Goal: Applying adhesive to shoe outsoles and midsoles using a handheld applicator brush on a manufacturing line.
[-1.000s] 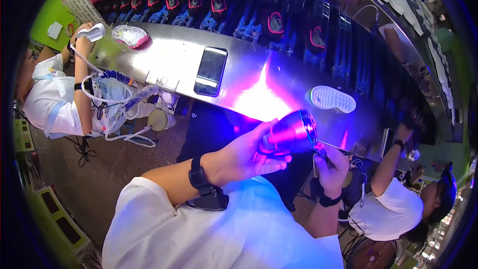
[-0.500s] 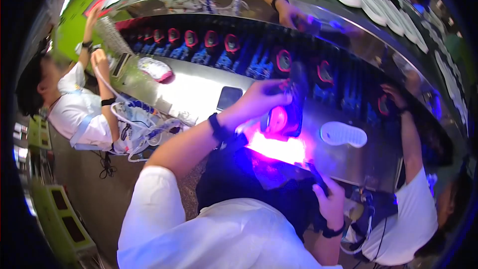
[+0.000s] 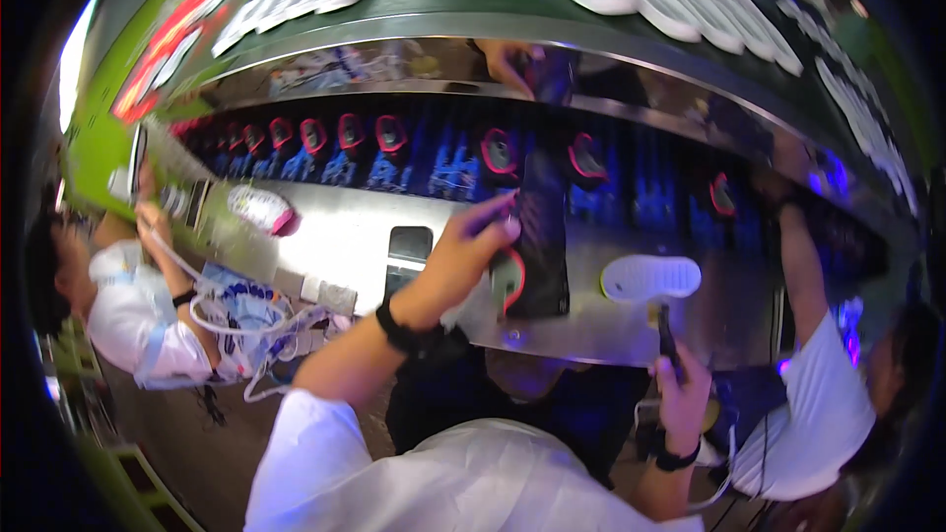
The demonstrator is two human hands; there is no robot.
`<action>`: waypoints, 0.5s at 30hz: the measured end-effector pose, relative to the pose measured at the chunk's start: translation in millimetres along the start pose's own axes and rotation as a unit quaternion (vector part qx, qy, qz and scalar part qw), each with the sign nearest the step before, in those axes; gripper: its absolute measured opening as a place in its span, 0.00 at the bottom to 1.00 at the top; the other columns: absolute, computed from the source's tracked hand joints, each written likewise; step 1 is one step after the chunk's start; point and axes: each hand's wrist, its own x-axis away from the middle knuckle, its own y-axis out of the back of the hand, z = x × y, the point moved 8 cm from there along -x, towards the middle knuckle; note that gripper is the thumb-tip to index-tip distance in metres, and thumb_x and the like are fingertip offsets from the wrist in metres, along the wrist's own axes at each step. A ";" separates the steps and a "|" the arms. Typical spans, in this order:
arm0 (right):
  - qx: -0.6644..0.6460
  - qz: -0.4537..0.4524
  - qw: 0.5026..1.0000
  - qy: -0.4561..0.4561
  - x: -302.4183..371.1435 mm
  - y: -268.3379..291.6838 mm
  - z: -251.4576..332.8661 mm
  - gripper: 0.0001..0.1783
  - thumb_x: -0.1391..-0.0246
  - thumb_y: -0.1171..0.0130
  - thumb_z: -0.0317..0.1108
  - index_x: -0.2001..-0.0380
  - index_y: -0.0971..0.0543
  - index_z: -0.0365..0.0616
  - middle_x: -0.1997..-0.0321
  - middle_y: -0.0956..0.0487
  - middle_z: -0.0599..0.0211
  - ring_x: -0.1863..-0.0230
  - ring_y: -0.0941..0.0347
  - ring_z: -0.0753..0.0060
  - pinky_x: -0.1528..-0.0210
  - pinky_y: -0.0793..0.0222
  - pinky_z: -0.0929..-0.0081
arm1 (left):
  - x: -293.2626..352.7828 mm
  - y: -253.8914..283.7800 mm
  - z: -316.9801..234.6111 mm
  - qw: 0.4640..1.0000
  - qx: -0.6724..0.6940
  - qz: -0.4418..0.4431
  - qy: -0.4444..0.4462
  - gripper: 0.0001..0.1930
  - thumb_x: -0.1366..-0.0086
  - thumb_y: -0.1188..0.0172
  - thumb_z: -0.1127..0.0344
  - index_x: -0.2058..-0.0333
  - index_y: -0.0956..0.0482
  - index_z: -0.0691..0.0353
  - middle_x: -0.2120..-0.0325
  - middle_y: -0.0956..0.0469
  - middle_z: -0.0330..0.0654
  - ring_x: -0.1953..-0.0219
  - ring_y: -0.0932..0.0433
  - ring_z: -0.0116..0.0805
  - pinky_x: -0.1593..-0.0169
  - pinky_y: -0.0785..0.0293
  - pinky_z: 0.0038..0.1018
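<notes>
My left hand point(image 3: 461, 261) is closed on a black shoe upper point(image 3: 544, 236), gripping its upper left side. The upper stands tilted over the front of the metal bench point(image 3: 601, 333), its red-rimmed opening facing down and left. Lower right, my right hand point(image 3: 682, 389) wraps round a slim black-handled tool point(image 3: 666, 330). The tool points up and away; its tip is blurred, so its kind cannot be told. Just beyond that tip a white shoe sole point(image 3: 652, 278) lies flat on the bench, apart from both hands.
Behind the bench runs a row of dark uppers with red-rimmed openings point(image 3: 391, 133). A dark phone-like slab point(image 3: 409, 251) and a white-and-pink shoe point(image 3: 260, 209) lie to the left. White soles point(image 3: 650, 0) line the green upper shelf. Co-workers point(image 3: 148, 305) sit at both sides.
The bright pink-violet glow under the upper is gone. My left hand has brought the upper slightly left and lower; my right hand has moved right, its tool now near the sole. The view has shifted.
</notes>
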 end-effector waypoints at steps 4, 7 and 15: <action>-0.019 0.008 0.997 0.080 -7.5 -12.8 56.1 0.22 0.42 0.35 0.25 0.43 0.20 0.37 0.62 0.16 0.64 0.63 0.22 0.76 0.55 0.27 0.77 | 59.7 -40.7 26.7 0.998 0.002 0.043 -0.050 0.31 0.33 0.39 0.69 0.32 0.33 0.68 0.40 0.26 0.45 0.38 0.30 0.33 0.32 0.38 0.33; 0.025 -0.004 0.981 0.190 0.5 -3.4 95.8 0.21 0.42 0.34 0.25 0.44 0.20 0.36 0.59 0.14 0.59 0.62 0.21 0.74 0.54 0.26 0.76 | 83.8 -71.7 18.8 0.992 -0.064 0.085 -0.067 0.36 0.35 0.35 0.68 0.30 0.37 0.67 0.38 0.28 0.42 0.37 0.31 0.31 0.33 0.38 0.32; 0.035 0.035 0.975 0.216 23.2 2.9 92.4 0.24 0.46 0.34 0.22 0.43 0.20 0.41 0.58 0.14 0.56 0.60 0.18 0.66 0.52 0.26 0.74 | 119.5 -98.8 14.0 0.986 -0.107 0.115 -0.059 0.38 0.35 0.34 0.69 0.29 0.39 0.66 0.46 0.27 0.36 0.46 0.30 0.24 0.39 0.32 0.26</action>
